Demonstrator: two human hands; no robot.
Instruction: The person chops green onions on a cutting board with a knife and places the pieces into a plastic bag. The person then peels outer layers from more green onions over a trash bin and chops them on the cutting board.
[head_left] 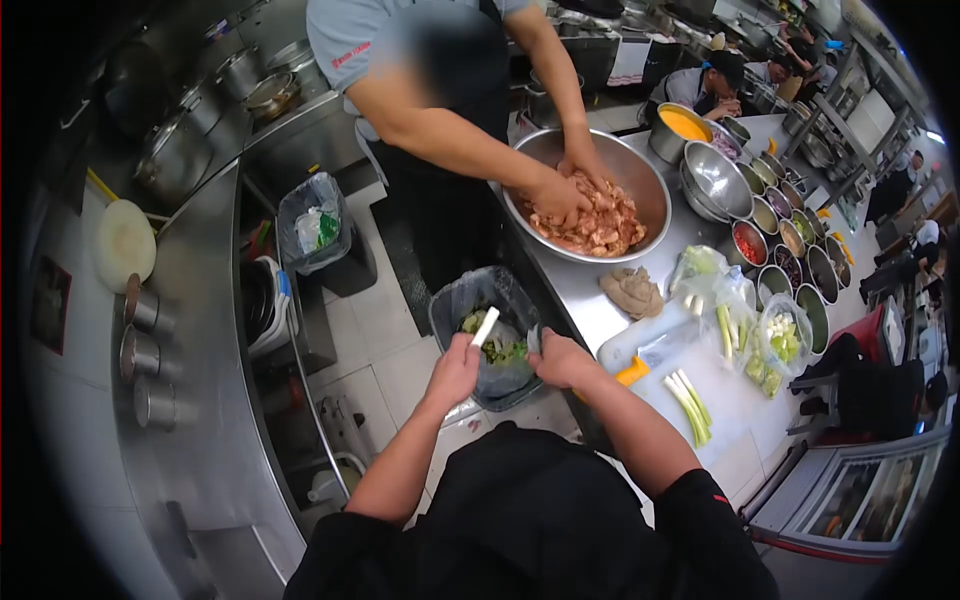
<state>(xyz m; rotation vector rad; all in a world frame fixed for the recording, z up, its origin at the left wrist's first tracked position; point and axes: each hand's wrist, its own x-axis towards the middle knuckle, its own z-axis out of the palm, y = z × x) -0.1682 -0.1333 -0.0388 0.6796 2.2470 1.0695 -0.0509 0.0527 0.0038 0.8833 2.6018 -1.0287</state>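
Observation:
My left hand (453, 374) is closed around a white scallion stalk (485, 326), held above a lined trash bin (440, 312) with green scraps inside. My right hand (562, 360), closed too, is at the bin's right side with a thin, pale piece at its fingertips; I cannot make out what it is. To the right, several scallions (690, 408) lie on a white cutting board (640, 410), beside a yellow handle (632, 372). Bagged cut scallions (780, 340) rest at the board's far right.
A co-worker's hands (575, 190) are in a large steel bowl (655, 215) of raw meat. A brown cloth (632, 292) lies near it. Several steel containers (770, 285) line the counter's right. Another bin (320, 240) stands left, near a steel counter (200, 400).

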